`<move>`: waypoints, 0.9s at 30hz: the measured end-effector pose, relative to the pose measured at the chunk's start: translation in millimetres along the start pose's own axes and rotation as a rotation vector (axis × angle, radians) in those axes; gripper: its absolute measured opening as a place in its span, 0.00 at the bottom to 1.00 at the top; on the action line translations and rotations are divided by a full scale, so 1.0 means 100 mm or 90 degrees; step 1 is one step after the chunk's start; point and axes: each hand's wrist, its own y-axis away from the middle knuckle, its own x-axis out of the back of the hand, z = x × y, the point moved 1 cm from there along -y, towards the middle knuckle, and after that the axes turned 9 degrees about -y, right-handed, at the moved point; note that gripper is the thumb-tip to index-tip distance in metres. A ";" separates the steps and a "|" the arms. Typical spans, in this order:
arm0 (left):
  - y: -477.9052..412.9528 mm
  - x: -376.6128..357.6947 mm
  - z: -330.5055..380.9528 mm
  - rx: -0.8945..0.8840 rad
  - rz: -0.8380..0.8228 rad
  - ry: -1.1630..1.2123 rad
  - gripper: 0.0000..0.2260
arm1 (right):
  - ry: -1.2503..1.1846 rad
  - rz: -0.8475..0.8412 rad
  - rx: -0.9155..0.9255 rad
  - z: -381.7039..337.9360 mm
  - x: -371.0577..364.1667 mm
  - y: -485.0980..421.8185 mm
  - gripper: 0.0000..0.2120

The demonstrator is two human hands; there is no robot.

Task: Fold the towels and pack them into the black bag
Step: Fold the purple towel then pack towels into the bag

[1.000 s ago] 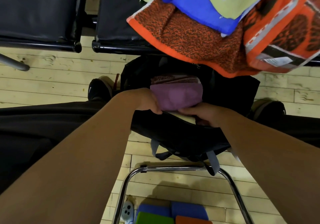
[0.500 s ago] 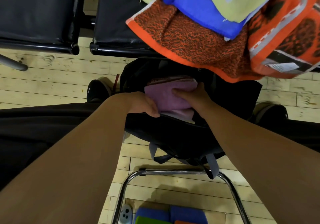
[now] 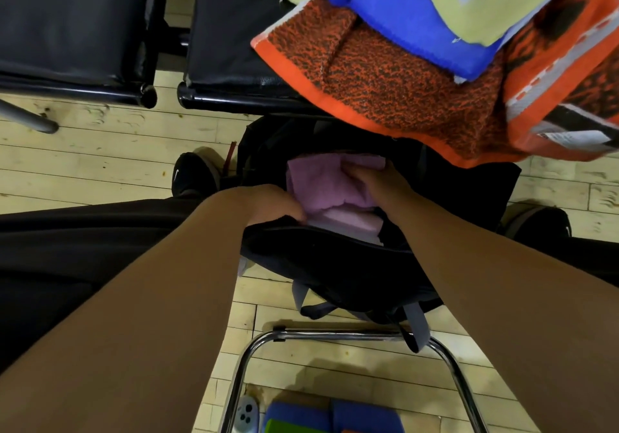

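Purple towel (image 3: pixel 328 188) lodged in the mouth of the black bag (image 3: pixel 335 265). Right grip (image 3: pixel 375 181) clenched over its far edge; left grip (image 3: pixel 274 203) curled at the near rim, clasping rim or towel, cannot tell. Push down flat, keep the fold square, hold the mouth wide, without bunching.

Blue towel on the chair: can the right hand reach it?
Probably yes. The right hand holds the purple towel in the black bag, but nothing blocks the blue towel beyond it.
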 end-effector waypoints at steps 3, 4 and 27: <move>-0.06 0.07 -0.01 0.112 0.072 0.053 0.08 | 0.094 0.007 -0.009 -0.03 -0.07 -0.06 0.42; -0.09 0.08 -0.01 0.131 0.103 0.107 0.09 | 0.162 0.008 -0.008 -0.01 -0.07 -0.13 0.46; -0.45 0.20 0.34 -0.106 0.350 0.872 0.06 | 0.389 0.011 0.028 -0.05 -0.31 -0.04 0.31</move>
